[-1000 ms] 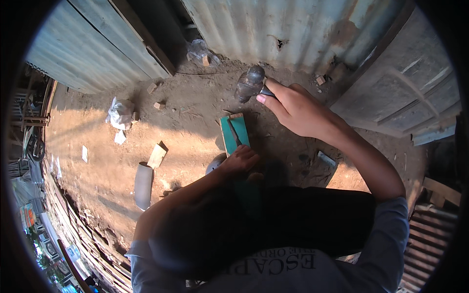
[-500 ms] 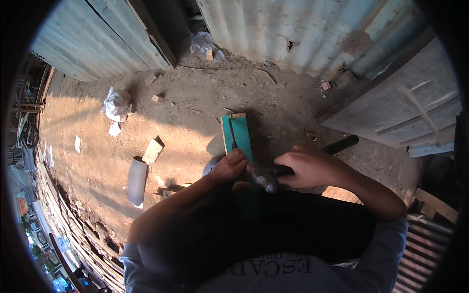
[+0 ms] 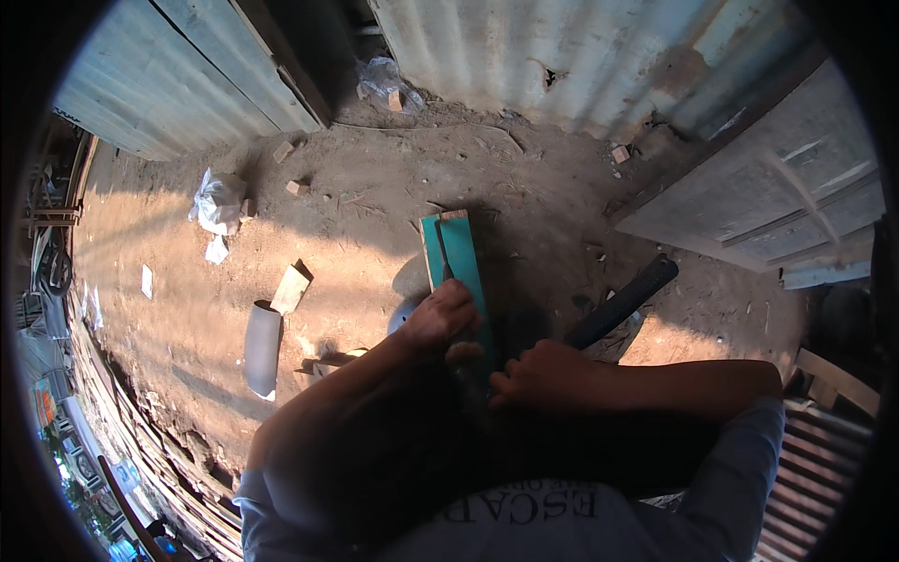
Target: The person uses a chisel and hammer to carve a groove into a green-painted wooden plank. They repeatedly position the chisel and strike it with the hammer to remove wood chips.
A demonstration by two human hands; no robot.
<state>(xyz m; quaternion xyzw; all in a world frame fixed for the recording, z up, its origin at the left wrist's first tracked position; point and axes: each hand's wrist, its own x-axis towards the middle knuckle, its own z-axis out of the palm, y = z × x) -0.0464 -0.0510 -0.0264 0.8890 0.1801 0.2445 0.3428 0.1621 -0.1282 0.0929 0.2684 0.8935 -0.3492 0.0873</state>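
My left hand (image 3: 448, 317) is closed on a dark, narrow metal tool (image 3: 442, 251) lying along a teal wooden board (image 3: 461, 240) with raw edges; a tan handle-like end (image 3: 464, 352) shows below my fingers. My right hand (image 3: 538, 375) is closed on a hammer, low over my dark-clothed lap; its long black handle (image 3: 627, 300) points up and to the right, and its head is hidden in shadow. A blue rounded object (image 3: 403, 317) shows just left of my left hand.
On the dirt floor lie a grey curved piece (image 3: 262, 348), a pale offcut (image 3: 290, 287), a white plastic bag (image 3: 219, 200) and several small wood blocks (image 3: 298, 187). Corrugated metal panels (image 3: 599, 56) stand at the back, a grey panel (image 3: 749, 187) at right, long wood strips (image 3: 169, 450) at lower left.
My right hand has brought the hammer down from above the board to my lap, its handle now pointing up-right. My left hand has moved slightly, still on the dark tool.
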